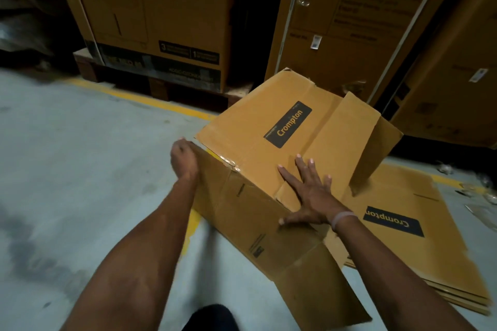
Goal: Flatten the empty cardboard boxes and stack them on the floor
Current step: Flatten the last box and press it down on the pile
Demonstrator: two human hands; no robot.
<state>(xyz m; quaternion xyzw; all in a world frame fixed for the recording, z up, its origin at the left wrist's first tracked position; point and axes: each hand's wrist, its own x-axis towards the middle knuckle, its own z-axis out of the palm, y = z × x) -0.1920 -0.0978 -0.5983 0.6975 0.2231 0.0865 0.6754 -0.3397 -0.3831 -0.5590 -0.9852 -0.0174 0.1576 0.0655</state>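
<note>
A brown Crompton cardboard box [258, 126] stands partly collapsed on the floor in front of me, its flaps hanging open at both ends. My left hand [184, 158] grips the box's near left corner, fingers curled over the edge. My right hand [309, 193] presses flat on the top panel with fingers spread, thumb along the near edge. To the right, a stack of flattened boxes [419, 244] lies on the floor, the top one showing a Crompton label.
Tall packed cartons [161, 8] stand on a pallet [88, 67] behind, with more cartons [349, 21] at the right. A yellow line [134, 97] runs across the grey concrete floor [67, 156]. Scraps of plastic [484, 185] lie at the far right. My dark shoe [209, 317] shows at the bottom.
</note>
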